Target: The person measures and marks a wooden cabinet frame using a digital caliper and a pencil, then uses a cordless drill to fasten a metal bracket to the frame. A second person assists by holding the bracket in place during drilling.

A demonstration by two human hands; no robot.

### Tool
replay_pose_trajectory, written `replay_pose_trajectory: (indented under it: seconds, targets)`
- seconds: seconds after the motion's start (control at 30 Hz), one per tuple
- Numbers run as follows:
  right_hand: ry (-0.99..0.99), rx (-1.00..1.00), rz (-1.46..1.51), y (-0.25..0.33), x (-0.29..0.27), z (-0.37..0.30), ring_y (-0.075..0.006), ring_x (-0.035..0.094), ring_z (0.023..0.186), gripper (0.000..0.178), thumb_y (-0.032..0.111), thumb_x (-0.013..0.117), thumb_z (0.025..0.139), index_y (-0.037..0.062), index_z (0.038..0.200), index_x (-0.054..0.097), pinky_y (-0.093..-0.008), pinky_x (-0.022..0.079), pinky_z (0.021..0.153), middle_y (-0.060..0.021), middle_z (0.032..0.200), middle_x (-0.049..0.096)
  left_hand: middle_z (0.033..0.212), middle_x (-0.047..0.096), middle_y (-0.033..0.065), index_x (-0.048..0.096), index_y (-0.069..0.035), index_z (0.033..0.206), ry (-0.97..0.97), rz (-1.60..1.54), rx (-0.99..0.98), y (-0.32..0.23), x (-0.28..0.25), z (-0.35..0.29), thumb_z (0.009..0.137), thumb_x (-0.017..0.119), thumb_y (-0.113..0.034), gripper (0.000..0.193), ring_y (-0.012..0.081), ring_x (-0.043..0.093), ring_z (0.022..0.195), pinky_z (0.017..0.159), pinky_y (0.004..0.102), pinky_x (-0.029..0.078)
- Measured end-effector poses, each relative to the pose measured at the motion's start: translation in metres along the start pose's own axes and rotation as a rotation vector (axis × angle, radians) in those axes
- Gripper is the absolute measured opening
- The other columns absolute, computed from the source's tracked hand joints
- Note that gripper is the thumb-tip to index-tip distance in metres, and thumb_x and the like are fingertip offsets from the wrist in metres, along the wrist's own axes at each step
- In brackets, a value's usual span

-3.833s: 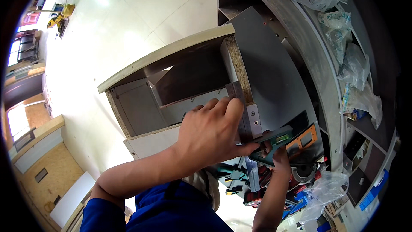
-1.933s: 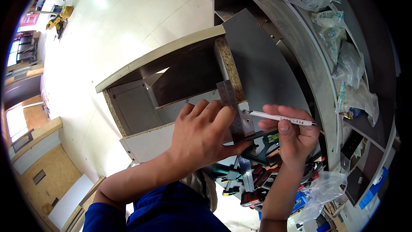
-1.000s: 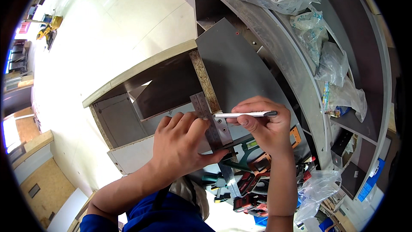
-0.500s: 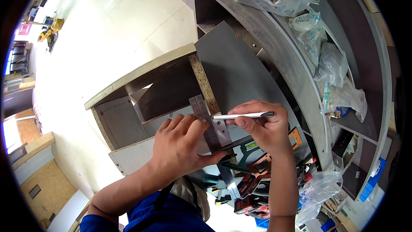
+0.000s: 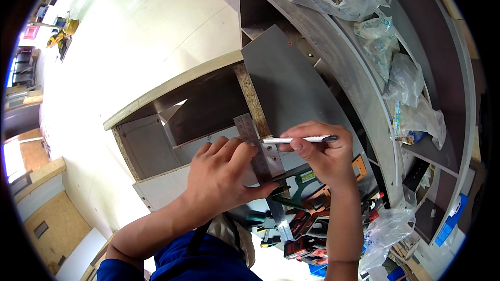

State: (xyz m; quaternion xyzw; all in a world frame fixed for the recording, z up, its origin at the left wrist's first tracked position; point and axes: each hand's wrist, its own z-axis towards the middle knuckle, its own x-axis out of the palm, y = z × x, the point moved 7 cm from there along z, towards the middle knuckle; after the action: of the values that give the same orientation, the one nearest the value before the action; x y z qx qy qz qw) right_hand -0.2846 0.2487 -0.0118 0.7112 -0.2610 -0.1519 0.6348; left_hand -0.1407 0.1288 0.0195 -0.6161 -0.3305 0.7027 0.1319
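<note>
Left hand (image 5: 217,170), palm down, clasps a metal ruler (image 5: 245,127); right hand (image 5: 332,157), curled, pinches a white pen (image 5: 315,139).

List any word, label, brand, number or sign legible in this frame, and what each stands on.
No text reads clearly enough to quote.
Metal ruler: graduation marks, too small to read.
Teal-printed bag, upper right: too blurred to read.
Clear plastic bag, lower right: faint print, unreadable.
</note>
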Motion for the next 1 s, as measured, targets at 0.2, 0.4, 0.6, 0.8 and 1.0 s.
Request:
replay_pose_trajectory:
  seconds: [0.2, 0.4, 0.6, 0.8, 1.0]
  targets:
    - [0.093, -0.041, -0.151, 0.008, -0.003, -0.006, -0.0234, 0.077, 0.087, 0.018, 0.012, 0.078, 0.095, -0.0042, 0.101, 0.076, -0.0317, 0.063, 0.077, -0.018, 0.097, 0.077, 0.084, 0.064, 0.0086, 0.064, -0.004, 0.096, -0.004, -0.017, 0.0, 0.001, 0.001, -0.001, 0.06, 0.096, -0.041, 0.061, 0.0307, 0.067, 0.08, 0.079, 0.0435, 0.054]
    - [-0.015, -0.019, 0.001, 0.002, 0.0, -0.002, -0.0188, 0.077, 0.088, 0.015, 0.011, 0.078, 0.095, -0.0021, 0.101, 0.077, -0.0265, 0.059, 0.077, -0.0151, 0.097, 0.078, 0.084, 0.065, 0.0091, 0.063, -0.004, 0.095, -0.013, -0.008, 0.021, 0.0, 0.0, 0.001, 0.06, 0.096, -0.04, 0.06, 0.0302, 0.067, 0.079, 0.079, 0.0432, 0.054]
    - [0.081, -0.045, -0.219, 0.007, -0.008, -0.012, -0.0179, 0.074, 0.082, 0.014, 0.01, 0.081, 0.09, -0.0013, 0.098, 0.078, -0.0284, 0.056, 0.074, -0.0139, 0.092, 0.078, 0.084, 0.064, 0.0092, 0.063, -0.004, 0.095, -0.008, -0.017, 0.017, 0.001, 0.001, 0.0, 0.06, 0.096, -0.04, 0.06, 0.0303, 0.067, 0.079, 0.078, 0.0433, 0.054]
    - [0.157, -0.018, -0.267, 0.013, -0.008, -0.023, -0.02, 0.074, 0.079, 0.013, 0.012, 0.082, 0.089, 0.0013, 0.096, 0.079, -0.0293, 0.055, 0.073, -0.0134, 0.088, 0.078, 0.085, 0.065, 0.0096, 0.064, -0.004, 0.096, -0.018, -0.019, 0.019, 0.002, 0.003, -0.001, 0.059, 0.097, -0.039, 0.061, 0.0306, 0.067, 0.081, 0.078, 0.0427, 0.054]
    - [0.055, -0.092, -0.257, 0.015, -0.004, -0.005, -0.0197, 0.073, 0.078, 0.014, 0.012, 0.083, 0.088, 0.0012, 0.095, 0.079, -0.0292, 0.054, 0.071, -0.0126, 0.087, 0.078, 0.084, 0.063, 0.009, 0.065, -0.004, 0.096, -0.028, -0.007, 0.025, 0.0, 0.001, 0.001, 0.057, 0.097, -0.039, 0.061, 0.0304, 0.068, 0.082, 0.077, 0.0424, 0.054]
